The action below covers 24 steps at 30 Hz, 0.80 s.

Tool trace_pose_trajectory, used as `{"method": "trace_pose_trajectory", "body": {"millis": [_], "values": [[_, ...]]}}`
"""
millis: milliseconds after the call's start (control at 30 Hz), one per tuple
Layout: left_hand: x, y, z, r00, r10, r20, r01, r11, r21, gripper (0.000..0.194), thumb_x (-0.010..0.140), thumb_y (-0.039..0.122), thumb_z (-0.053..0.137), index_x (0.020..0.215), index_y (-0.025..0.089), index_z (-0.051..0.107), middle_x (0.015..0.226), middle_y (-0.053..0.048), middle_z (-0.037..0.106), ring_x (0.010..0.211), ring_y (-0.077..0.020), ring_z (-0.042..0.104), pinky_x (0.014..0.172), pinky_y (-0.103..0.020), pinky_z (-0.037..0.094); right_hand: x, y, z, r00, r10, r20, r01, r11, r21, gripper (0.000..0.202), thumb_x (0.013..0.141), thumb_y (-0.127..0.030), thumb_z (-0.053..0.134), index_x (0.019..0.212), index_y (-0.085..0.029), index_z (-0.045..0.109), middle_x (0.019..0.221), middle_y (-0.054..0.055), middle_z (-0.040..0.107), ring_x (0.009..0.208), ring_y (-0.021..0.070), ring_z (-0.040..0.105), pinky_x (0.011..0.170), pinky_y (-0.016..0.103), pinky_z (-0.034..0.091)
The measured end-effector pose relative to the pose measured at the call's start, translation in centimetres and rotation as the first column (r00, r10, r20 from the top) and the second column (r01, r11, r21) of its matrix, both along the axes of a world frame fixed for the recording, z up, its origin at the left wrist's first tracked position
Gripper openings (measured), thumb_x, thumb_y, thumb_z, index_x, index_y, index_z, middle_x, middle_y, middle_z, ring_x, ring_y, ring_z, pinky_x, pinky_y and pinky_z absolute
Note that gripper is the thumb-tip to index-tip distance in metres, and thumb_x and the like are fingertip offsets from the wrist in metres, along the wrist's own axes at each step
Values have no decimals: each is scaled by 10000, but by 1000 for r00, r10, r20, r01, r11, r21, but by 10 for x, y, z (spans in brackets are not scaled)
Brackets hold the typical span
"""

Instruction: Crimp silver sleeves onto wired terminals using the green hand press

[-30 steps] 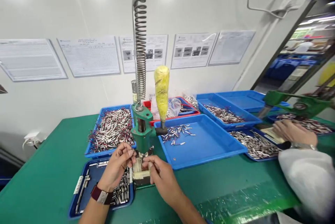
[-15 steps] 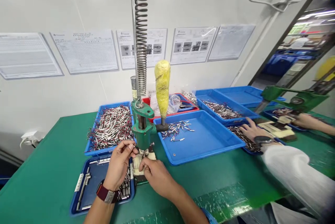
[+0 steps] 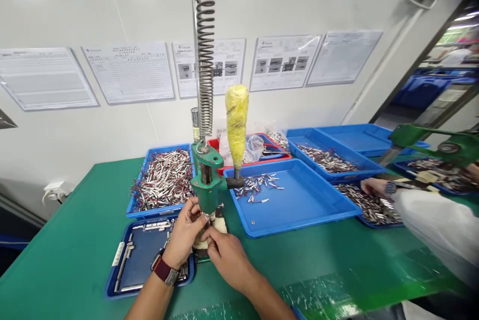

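Note:
A green hand press (image 3: 207, 192) with a coil spring and a yellow wrapped handle (image 3: 237, 125) stands in front of me. My left hand (image 3: 187, 232) is at the left of the press head, thumb and fingers pinched together; what they hold is too small to make out. Close by on the right, my right hand (image 3: 226, 255) has its fingers curled at the cream-coloured base (image 3: 220, 225), and its fingertips are partly hidden. Behind my left hand is a blue tray of small silver parts with red and black wires (image 3: 164, 177). A dark blue tray of metal tubes (image 3: 138, 255) lies beneath my left wrist.
A large blue tray (image 3: 299, 205) with a few wired parts lies right of the press. Behind it are a red tray (image 3: 286, 156) and more blue trays (image 3: 359, 165). At the right, a person's hand (image 3: 374, 186) reaches over a parts tray beside another green press (image 3: 430, 140).
My left hand has moved in closer to my right hand, under the press head. The other person's hand has moved down to the parts tray. The view has shifted slightly.

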<state>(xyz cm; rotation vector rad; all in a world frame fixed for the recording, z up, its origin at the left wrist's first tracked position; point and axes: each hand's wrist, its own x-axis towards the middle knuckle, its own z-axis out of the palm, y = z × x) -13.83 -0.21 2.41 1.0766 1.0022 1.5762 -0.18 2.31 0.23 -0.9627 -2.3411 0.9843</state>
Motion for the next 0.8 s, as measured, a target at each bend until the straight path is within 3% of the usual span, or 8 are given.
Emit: {"method": "trace_pose_trajectory", "body": {"millis": [200,267,333,433,500,567,667,800], "values": [[-13,1,2,990,-37,-133,39,999,16,232,824,273,708,1022,201,611,899,-25,621,902,-184,575,829,-279,438,9,-4,-14,989,90,-114,-103,988,-114,258,882,-163,420,974,-214,655,638,-19,628,561,140,560,553,225,370],[-17,1,1,986,-33,-165,39,999,32,222,817,277,718,997,197,615,883,-23,618,909,-189,573,832,-283,431,22,4,-3,961,28,-275,-81,980,-183,232,918,-240,414,967,-209,638,571,-35,568,483,131,503,496,223,381],[-18,0,-2,983,-20,-183,27,999,36,215,834,291,705,1010,196,625,910,-32,634,920,-190,574,850,-290,421,33,25,33,859,-178,-480,121,982,-148,203,936,-301,442,968,-210,620,596,-31,563,500,130,510,498,230,422],[-17,-3,-8,983,-38,-177,41,999,13,401,835,302,711,1210,210,602,1076,-73,657,960,-200,579,882,-311,414,33,72,125,534,-289,-795,479,878,3,206,934,-361,525,1066,-220,595,880,32,644,796,149,624,698,270,518],[-17,-5,-10,980,-50,-193,51,999,-2,527,825,310,723,1316,217,557,1164,-96,651,989,-214,582,892,-323,417,21,103,189,522,-101,-847,335,938,94,280,946,-434,509,1123,-227,576,1039,59,648,924,161,642,763,292,532],[-17,-6,-10,970,-37,-239,36,999,-10,509,827,330,719,1300,206,580,1153,-101,662,989,-223,586,887,-324,421,9,119,232,588,59,-806,55,992,113,390,958,-540,434,1099,-208,583,942,50,652,787,142,653,678,283,537],[-18,-6,-8,954,7,-301,-11,1000,-13,432,841,364,694,1233,196,630,1065,-85,680,901,-210,589,836,-311,432,5,98,247,514,164,-842,-160,983,94,434,927,-596,445,920,-190,598,670,-12,573,511,86,552,491,220,473],[-18,-6,-8,938,38,-344,-46,999,-17,394,836,384,690,1182,196,669,991,-70,684,843,-205,573,801,-309,444,27,35,224,340,251,-906,-138,967,216,344,892,-528,536,751,-217,578,564,-22,512,442,109,521,390,221,424]]}}
